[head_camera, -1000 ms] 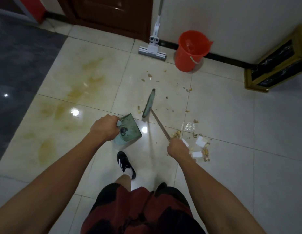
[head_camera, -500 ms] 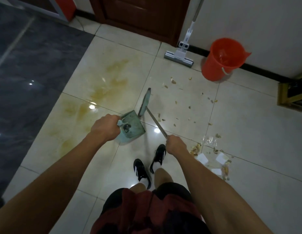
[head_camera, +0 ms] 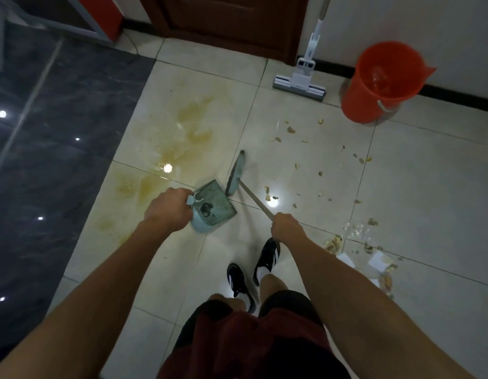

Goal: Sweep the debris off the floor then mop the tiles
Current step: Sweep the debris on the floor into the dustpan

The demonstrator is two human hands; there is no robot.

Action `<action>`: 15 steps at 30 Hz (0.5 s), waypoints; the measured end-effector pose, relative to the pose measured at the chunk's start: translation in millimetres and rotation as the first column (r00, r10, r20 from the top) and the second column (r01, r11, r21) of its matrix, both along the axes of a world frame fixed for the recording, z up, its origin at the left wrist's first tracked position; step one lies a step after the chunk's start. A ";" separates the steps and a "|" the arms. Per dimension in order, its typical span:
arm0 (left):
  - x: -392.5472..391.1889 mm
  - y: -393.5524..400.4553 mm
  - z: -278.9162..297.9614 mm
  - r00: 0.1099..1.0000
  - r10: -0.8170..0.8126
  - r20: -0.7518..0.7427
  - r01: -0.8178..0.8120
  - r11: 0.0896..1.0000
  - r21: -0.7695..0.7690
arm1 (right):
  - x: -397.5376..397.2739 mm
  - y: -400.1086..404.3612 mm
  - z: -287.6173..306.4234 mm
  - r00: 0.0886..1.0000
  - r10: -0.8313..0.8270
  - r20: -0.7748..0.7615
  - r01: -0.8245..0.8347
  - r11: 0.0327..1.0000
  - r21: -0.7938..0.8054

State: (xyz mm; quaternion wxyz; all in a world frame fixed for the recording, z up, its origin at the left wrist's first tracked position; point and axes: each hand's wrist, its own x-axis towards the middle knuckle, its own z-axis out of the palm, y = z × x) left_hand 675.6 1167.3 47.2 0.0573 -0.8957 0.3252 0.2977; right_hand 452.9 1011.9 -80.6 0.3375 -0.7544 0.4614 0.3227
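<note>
My left hand (head_camera: 168, 208) grips the handle of a pale green dustpan (head_camera: 214, 205), held just above the tiles. My right hand (head_camera: 286, 226) holds the wooden stick of a small broom (head_camera: 235, 173), whose green head stands right beside the pan's far edge. Crumbs of debris (head_camera: 320, 173) lie scattered over the tiles to the right. A denser pile with paper scraps and clear wrapper (head_camera: 374, 258) sits near my right forearm. Yellow-brown stains (head_camera: 188, 138) spread over the tiles ahead on the left. A white flat mop (head_camera: 300, 83) leans on the wall.
An orange bucket (head_camera: 379, 83) stands by the wall at the back right, next to the mop. A dark wooden door (head_camera: 232, 20) is straight ahead. Dark grey flooring (head_camera: 46, 160) covers the left side. My feet in black shoes (head_camera: 251, 272) stand below the broom.
I have turned and stepped left, so the debris pile now lies further right. The broom head has swung left up against the dustpan. Both hands kept their grips.
</note>
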 end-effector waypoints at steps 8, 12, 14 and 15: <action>-0.1 -35.9 -9.3 0.993 -0.115 -0.040 0.114 0.993 -0.036 | -34.5 -7.6 14.8 0.991 -0.107 -0.078 0.103 0.993 -0.048; -9.0 -49.3 -13.6 0.979 -0.197 -0.051 0.195 0.980 -0.052 | -65.7 4.3 23.4 0.975 -0.171 -0.139 0.162 0.984 -0.073; -14.7 -53.3 -15.3 0.970 -0.237 -0.059 0.234 0.970 -0.061 | -84.6 13.8 26.0 0.966 -0.207 -0.155 0.195 0.977 -0.091; -17.8 -55.4 -15.8 0.964 -0.257 -0.063 0.253 0.965 -0.066 | -93.7 19.0 27.7 0.960 -0.226 -0.165 0.212 0.972 -0.100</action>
